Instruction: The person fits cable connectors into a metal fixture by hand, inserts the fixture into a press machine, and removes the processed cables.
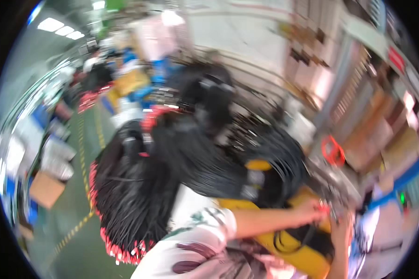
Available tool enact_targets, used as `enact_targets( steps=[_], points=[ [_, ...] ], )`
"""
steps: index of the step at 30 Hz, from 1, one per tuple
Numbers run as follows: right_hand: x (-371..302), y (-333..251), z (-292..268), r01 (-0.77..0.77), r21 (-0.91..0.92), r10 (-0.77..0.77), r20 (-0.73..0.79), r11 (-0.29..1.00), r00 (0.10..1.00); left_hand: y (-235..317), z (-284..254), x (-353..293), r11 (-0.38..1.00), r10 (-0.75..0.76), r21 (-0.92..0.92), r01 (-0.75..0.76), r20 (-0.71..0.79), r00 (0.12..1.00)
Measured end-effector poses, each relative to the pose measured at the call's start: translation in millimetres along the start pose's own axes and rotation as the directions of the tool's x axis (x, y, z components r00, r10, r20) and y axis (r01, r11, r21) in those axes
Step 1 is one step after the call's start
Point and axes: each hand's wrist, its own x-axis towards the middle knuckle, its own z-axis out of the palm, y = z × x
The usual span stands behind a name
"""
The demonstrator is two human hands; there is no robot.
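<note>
Cables [291, 160], black and looped, lie left of your left hand [312, 211] and right hand [343, 224]; with the blur, I cannot tell either grip.

Wires [135, 200]: black; tips [121, 255] bright pinkish red. Coil [286, 160]: dark grey to black, pale band [255, 183] at its front. Bench [239, 203]: yellow, patched with black. Sleeve [205, 232]: white, blurred print in grey-green and dark maroon blotches. Floor [100, 242]: green. Floor line [72, 235]: broken yellow. Carton [47, 189]: tan-brown. Ring [341, 157]: vivid orange-red. Strip [385, 199]: blue. Lamp [402, 197]: glowing green. Wall [239, 39]: whitish.
</note>
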Motion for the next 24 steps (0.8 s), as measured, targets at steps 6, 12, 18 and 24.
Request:
enact_targets(
  steps=[6, 12, 18, 24],
  points=[
    [-3, 16, -146, -0.762, 0.518, 0.068, 0.808, 0.389, 0.585, 29, 49, -33, 0.926, -0.193, -0.353, 0.131, -0.148, 0.970],
    [2, -21, -81, -0.450, 0.885, 0.118, 0.438, 0.121, 0.891, 5, 51, -19, 0.917, -0.259, -0.306, 0.257, 0.035, 0.965],
    [-16, -28, -69, -0.392, 0.891, 0.168, 0.361, 0.230, 0.917, 14, 61, -29, 0.963, -0.250, -0.112, 0.245, -0.033, 0.968],
    [-18, -33, -81, -0.318, 0.824, 0.077, 0.321, 0.469, 0.944, 5, 55, -27, 0.945, -0.303, -0.128, 0.300, -0.002, 0.953]
  ],
)
